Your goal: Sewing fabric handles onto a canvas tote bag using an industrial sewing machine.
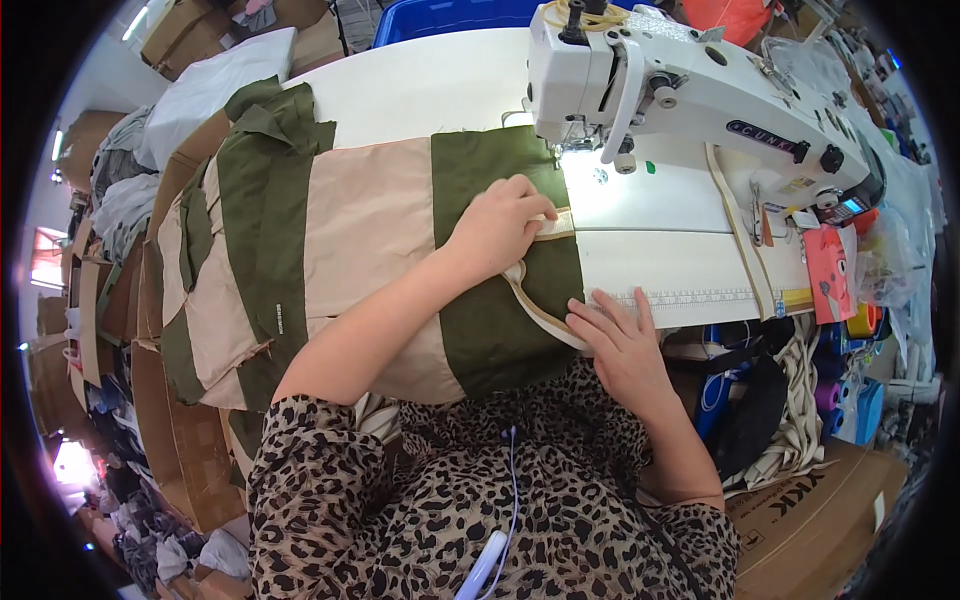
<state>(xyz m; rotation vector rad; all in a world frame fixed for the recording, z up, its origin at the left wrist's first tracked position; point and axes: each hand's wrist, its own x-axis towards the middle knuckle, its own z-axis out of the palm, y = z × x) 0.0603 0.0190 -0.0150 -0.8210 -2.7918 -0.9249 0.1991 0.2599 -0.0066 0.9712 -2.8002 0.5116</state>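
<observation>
A fabric panel with dark green (495, 335) and beige (365, 220) bands lies across the white sewing table (420, 85). On its right-hand green band, my left hand (503, 225) is closed, its fingertips pinching a cream tape (555, 224) with a tan edge. From there the tape loops toward me and passes to my right hand (625, 345). That hand rests at the table's front edge with its fingers spread, and the tape's end beneath it is hidden. Beyond the hands stands a white sewing machine (690, 85), its lit needle area beside the green band's far right corner.
More of the banded fabric hangs off the table's left side by a cardboard box (185, 440). A ruler strip (690, 300) runs along the front right edge. Another tape length (735, 220), small tools (757, 215) and a red packet (828, 275) lie to the right.
</observation>
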